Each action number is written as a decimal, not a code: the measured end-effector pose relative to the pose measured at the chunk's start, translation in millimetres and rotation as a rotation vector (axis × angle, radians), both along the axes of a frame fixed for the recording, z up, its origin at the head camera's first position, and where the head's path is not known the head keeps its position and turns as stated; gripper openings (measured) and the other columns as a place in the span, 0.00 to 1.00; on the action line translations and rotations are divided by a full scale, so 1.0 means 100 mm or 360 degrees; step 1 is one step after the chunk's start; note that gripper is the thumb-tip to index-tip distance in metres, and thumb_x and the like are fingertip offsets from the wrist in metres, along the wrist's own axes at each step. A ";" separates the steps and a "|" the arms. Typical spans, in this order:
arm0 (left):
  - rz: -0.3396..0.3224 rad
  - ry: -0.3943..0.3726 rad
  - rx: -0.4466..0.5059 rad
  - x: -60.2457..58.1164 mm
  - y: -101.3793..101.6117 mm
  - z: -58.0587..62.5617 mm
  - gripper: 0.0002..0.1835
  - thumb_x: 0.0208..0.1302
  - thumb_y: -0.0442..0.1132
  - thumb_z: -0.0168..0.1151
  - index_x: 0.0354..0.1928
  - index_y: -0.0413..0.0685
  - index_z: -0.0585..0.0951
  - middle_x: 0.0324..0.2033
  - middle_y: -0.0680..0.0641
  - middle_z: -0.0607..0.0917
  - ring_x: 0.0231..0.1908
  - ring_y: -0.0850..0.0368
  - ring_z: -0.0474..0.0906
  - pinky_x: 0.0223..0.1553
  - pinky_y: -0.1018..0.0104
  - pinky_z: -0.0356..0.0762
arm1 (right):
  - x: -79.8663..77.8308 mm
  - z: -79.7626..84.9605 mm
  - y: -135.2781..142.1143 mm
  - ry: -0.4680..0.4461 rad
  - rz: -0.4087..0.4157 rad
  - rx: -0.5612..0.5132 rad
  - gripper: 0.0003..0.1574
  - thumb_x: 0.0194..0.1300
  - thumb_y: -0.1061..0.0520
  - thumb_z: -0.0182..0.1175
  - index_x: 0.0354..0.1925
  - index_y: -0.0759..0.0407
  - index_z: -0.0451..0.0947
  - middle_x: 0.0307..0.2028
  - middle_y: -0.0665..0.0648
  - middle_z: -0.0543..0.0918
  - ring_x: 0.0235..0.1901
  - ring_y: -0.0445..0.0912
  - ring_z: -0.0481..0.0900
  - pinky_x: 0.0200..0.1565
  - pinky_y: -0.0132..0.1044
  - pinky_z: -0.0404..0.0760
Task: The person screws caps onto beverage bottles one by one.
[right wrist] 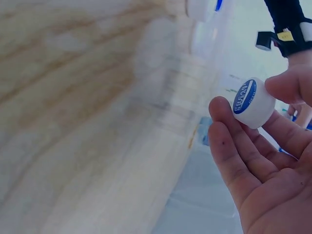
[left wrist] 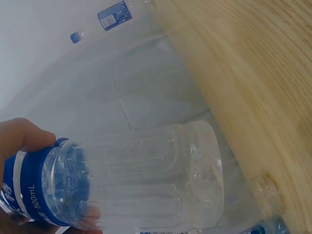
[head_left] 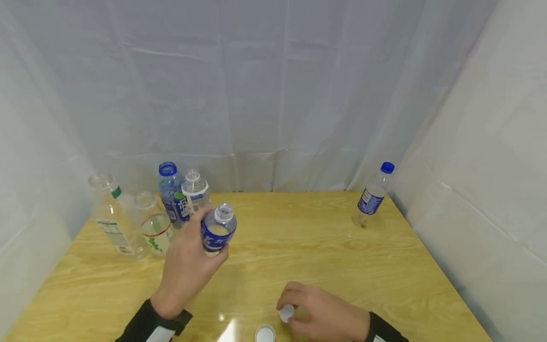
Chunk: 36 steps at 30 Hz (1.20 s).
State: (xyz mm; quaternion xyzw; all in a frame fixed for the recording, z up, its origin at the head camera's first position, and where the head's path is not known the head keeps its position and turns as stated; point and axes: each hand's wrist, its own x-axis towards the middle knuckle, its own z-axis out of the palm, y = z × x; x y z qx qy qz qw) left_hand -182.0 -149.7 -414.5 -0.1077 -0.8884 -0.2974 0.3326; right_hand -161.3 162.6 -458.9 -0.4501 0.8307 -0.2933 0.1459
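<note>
My left hand (head_left: 185, 261) grips a clear plastic bottle (head_left: 219, 230) round its blue label, thumb and fingers on opposite sides. Its mouth is uncapped, and in the left wrist view the see-through lower body (left wrist: 141, 180) juts out past the fingers. Low in the head view, my right hand (head_left: 326, 311) pinches a white bottle cap (head_left: 287, 313) between thumb and fingers. The right wrist view shows blue printing on that cap (right wrist: 253, 103). A second white cap (head_left: 265, 334) lies on the table just left of the right hand.
Uncapped bottles stand at the left: a tall clear one (head_left: 112, 216), a wide-mouthed one (head_left: 155, 225), a blue one (head_left: 170, 192) and a small clear one (head_left: 196, 191). A blue-capped bottle (head_left: 372, 197) stands at the right rear. White sheeting (head_left: 265, 95) surrounds the wooden table (head_left: 307, 237).
</note>
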 end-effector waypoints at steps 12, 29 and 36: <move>-0.0026 0.0042 -0.0028 0.02 0.02 0.02 0.51 0.40 0.38 0.85 0.70 0.42 0.70 0.52 0.32 0.85 0.47 0.34 0.86 0.46 0.38 0.85 | -0.08 0.19 0.04 0.0061 -0.0115 -0.0141 0.17 0.71 0.59 0.62 0.56 0.51 0.82 0.54 0.43 0.81 0.52 0.34 0.79 0.57 0.36 0.85; -0.0081 -0.0037 -0.0069 0.11 0.18 0.01 0.52 0.37 0.38 0.87 0.69 0.44 0.71 0.52 0.37 0.86 0.48 0.39 0.85 0.47 0.41 0.86 | -0.14 0.39 0.03 0.0222 -0.0132 -0.0386 0.16 0.77 0.56 0.61 0.60 0.46 0.78 0.55 0.45 0.84 0.52 0.36 0.82 0.56 0.36 0.86; -0.0091 -0.0133 -0.0136 0.16 0.27 0.01 0.54 0.38 0.40 0.87 0.71 0.48 0.68 0.52 0.38 0.85 0.49 0.40 0.85 0.49 0.42 0.86 | -0.16 0.53 0.01 0.0239 -0.0155 -0.0427 0.22 0.72 0.57 0.67 0.62 0.49 0.76 0.53 0.48 0.84 0.52 0.38 0.83 0.55 0.35 0.87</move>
